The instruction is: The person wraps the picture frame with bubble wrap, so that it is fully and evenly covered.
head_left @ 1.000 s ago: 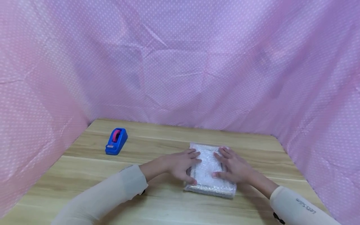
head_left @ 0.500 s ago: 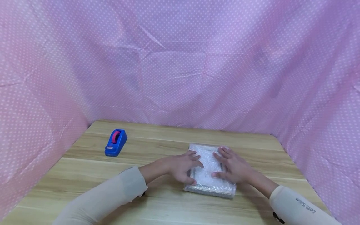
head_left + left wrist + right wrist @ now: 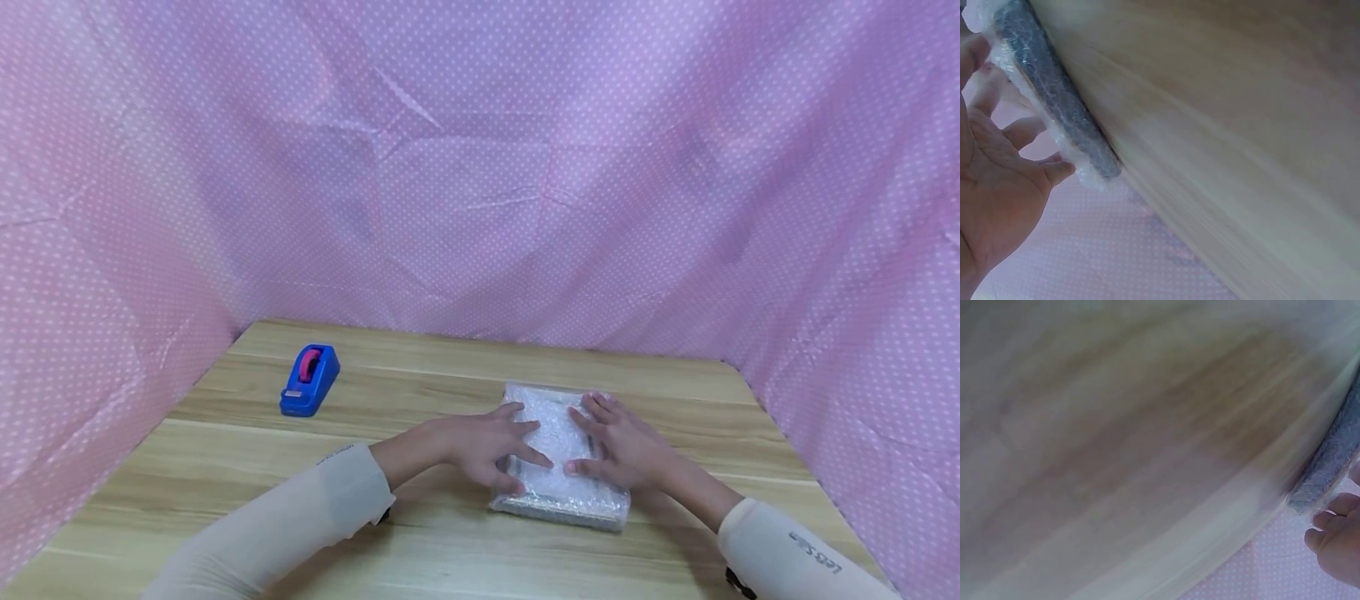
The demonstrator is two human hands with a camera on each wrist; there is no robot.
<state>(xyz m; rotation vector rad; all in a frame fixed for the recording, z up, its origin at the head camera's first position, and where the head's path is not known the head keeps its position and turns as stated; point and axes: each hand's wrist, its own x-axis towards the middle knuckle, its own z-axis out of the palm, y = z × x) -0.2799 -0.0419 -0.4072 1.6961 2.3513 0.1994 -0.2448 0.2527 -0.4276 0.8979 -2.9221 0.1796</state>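
Observation:
A flat rectangular package in bubble wrap (image 3: 551, 500) lies on the wooden table, right of the middle in the head view. Across its left side my left hand (image 3: 483, 447) rests with fingers spread, the index finger reaching toward the middle of the wrap. My right hand (image 3: 626, 442) lies on the right side of the package, fingers also spread. In the left wrist view the left fingertips touch the edge of the bubble-wrapped package (image 3: 1054, 94), whose side looks dark grey. A corner of that package (image 3: 1329, 462) shows beside the right fingers in the right wrist view.
A blue tape dispenser (image 3: 309, 382) with a pink roll core stands at the left rear of the wooden table (image 3: 420, 367). Pink dotted cloth (image 3: 480, 208) hangs behind the table and along both sides.
The left index finger has slid toward the middle of the package, nearer the right thumb. My right hand and the package stay in place.

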